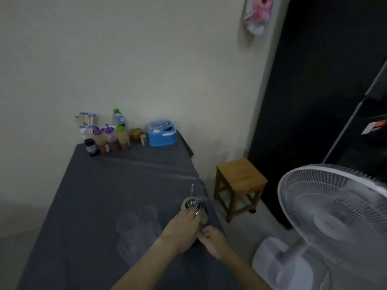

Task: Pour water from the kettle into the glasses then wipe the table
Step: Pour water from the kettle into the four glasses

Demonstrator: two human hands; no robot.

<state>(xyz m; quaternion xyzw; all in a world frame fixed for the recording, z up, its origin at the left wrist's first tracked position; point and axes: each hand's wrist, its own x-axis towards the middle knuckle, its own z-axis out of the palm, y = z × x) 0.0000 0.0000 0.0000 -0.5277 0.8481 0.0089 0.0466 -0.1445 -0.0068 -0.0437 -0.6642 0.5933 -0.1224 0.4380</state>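
**Both hands at the kettle, near right edge of the table**

My left hand (184, 226) lies over the top of the kettle (193, 204), fingers curled onto its lid. My right hand (214, 240) sits just behind at the handle side; I cannot tell whether it grips anything. The glasses (136, 225) cluster just left of the kettle on the grey table (104, 185). Bottles (111, 139) stand at the far end.

Grey tablecloth (117, 185); blue box (162, 135); brown wooden stool (240, 174); white fan (335, 208); silver kettle (193, 204).
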